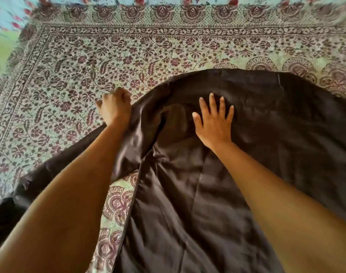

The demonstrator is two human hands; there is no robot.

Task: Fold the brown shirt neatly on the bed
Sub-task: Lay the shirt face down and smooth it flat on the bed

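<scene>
As the right hand (213, 123) presses, the left hand (115, 110) grips one brown shirt (270, 119).

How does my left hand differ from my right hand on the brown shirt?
The left hand is curled, gripping the edge of the brown shirt; the right hand lies flat with fingers spread. The left hand sits at the shirt's border beside the printed bedcover; the right hand rests on its middle. Both touch the shirt.
</scene>
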